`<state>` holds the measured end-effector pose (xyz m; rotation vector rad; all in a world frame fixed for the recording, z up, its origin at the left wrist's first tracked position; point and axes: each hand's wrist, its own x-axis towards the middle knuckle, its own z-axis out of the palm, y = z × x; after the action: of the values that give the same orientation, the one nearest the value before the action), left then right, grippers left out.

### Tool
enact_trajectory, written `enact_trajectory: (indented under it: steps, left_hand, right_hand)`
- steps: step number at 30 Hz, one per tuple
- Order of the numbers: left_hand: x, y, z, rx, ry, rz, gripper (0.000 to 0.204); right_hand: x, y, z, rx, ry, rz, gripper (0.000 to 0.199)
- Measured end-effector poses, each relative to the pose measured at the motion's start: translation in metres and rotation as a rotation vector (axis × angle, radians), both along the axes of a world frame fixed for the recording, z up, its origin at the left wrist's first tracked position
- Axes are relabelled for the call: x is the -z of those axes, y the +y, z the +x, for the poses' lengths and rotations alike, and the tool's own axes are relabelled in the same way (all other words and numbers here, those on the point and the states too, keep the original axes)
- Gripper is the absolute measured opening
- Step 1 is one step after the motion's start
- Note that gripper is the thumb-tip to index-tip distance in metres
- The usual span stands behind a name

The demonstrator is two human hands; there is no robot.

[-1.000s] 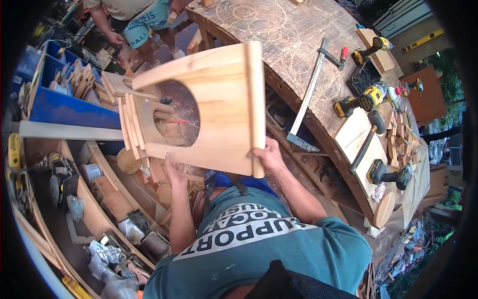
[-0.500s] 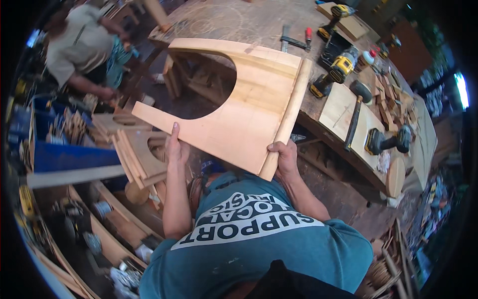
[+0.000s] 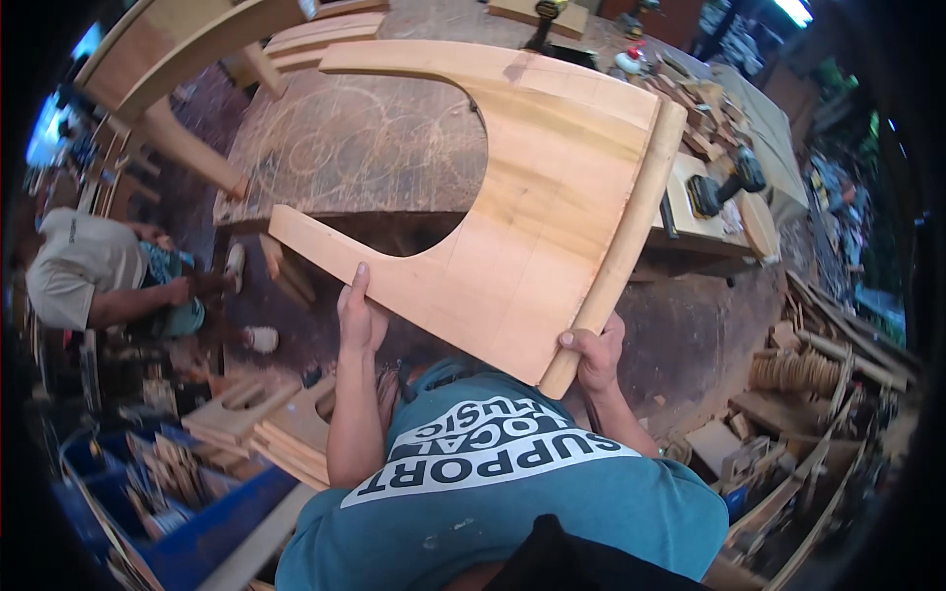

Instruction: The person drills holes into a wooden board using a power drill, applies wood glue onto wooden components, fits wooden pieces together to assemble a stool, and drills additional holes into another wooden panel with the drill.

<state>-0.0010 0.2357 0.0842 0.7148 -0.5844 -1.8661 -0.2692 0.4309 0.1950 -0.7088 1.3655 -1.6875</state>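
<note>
Both hands [image 3: 363, 317] [image 3: 597, 355] hold wd panel [image 3: 552, 217] (notched, L side).

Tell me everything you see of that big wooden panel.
The pale, grained wooden panel is broad, with a deep rounded cutout leaving two prongs on its left; a rounded rail runs along its right edge. It is held slantwise before the person, the left hand on its near edge, the right hand gripping the rail's near end.
</note>
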Motion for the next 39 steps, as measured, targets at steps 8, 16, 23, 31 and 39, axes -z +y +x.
enact_trajectory:
  steps: [8,16,23,31,39]
  left_hand:
    - [-0.069,-0.052,-0.035,0.490,-0.337,-0.125,0.052]
    - [-0.160,0.031,-0.089,0.352,0.061,-0.586,0.077]
    - [-0.031,0.073,-0.043,0.116,0.423,-0.164,0.082]
    - [-0.052,0.162,0.004,-0.339,0.134,-0.080,0.084]
    - [-0.008,0.197,0.031,-0.337,0.493,-0.128,0.083]
  right_hand:
    - [-0.024,0.028,0.014,0.251,0.310,-0.176,0.043]
    - [-0.035,0.011,0.011,0.286,1.092,-0.477,0.038]
    - [-0.005,0.002,-0.024,-0.131,1.414,-0.740,0.059]
    - [0.032,0.002,-0.027,-0.619,1.589,-0.632,0.051]
    - [0.043,-0.010,-0.012,-0.989,1.672,-0.553,0.050]
